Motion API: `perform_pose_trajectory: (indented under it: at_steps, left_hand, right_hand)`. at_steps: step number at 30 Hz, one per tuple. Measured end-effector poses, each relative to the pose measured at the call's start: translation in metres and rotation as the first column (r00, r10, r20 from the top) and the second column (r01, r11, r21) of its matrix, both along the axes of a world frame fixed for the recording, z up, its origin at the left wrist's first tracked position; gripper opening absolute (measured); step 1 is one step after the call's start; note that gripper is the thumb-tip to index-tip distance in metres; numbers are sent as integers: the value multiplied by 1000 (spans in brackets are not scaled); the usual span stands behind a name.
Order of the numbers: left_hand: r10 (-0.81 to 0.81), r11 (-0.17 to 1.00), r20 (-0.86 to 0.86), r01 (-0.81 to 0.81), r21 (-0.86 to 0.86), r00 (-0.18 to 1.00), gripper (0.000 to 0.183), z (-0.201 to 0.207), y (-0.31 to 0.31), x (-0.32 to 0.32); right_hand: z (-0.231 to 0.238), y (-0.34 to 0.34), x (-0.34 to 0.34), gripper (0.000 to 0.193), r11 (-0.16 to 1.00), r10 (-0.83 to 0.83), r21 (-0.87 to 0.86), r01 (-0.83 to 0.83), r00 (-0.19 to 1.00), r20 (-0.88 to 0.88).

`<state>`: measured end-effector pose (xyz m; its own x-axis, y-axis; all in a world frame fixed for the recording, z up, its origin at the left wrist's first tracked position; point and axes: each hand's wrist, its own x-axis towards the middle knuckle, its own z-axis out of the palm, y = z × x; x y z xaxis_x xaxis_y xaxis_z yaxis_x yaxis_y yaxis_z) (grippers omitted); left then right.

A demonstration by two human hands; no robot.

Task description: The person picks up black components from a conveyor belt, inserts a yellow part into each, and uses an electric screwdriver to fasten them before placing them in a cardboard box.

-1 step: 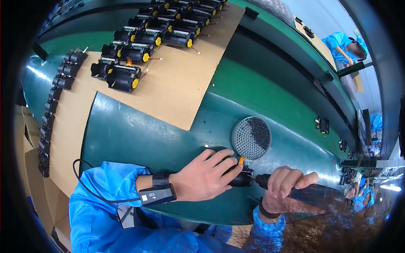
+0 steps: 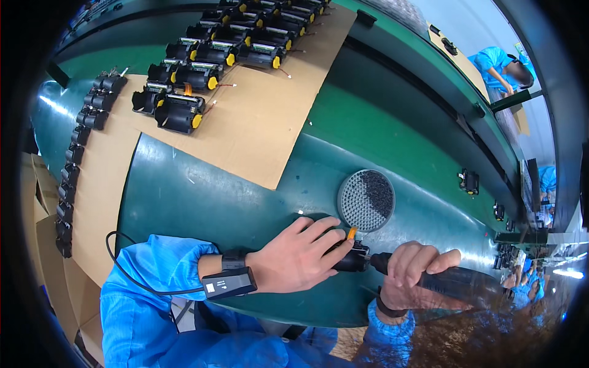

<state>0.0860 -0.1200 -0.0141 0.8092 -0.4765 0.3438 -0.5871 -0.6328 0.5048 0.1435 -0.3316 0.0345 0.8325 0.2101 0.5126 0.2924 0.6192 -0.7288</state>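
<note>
In the head view, the left hand [image 2: 294, 257] lay flat over a small black assembly with an orange part [image 2: 351, 248], pinning it to the green counter [image 2: 202, 196] just in front of the person. Its grip was pressed down and partly curled on that piece, the fingertips at the orange end. The right hand [image 2: 410, 276] had its grip wrapped tight about the dark handle of a powered driver [image 2: 454, 283], whose nose met the assembly from the right. Whether the bit had seated could not be told, as the fingers hid the joint.

Just beyond the hands stood a round grey tray of small dark screws [image 2: 366, 200]. Farther off on the left, a cardboard sheet [image 2: 257, 122] carried rows of like black units with yellow wheels [image 2: 181, 113], and a line of smaller black parts [image 2: 76, 153] ran along its left edge.

By my reading, the step in hand was fastening: one unit held steady while the driver worked on it. The next move would call for a firm hold by the left hand, the driver kept in line with the fastener, and steady pressure so the bit did not slip off.

At the far right, another person in blue [image 2: 500, 64] was at a separate station, well apart.
</note>
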Motion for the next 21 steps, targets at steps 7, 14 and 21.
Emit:
perform_pose_trajectory:
  at_steps: [7,14,21]
  left_hand:
    - [-4,1000,-23,4,-5,1000,56,-2,0,0]
    - [-30,999,-14,30,-39,999,57,-3,1,0]
    - [-29,999,-13,29,-41,999,57,-4,1,0]
  right_hand:
    - [-7,5,2,74,997,-38,-61,37,999,-22]
    - [-11,5,2,76,997,-32,-69,32,999,-9]
    - [-10,6,0,75,997,-33,-74,31,999,-26]
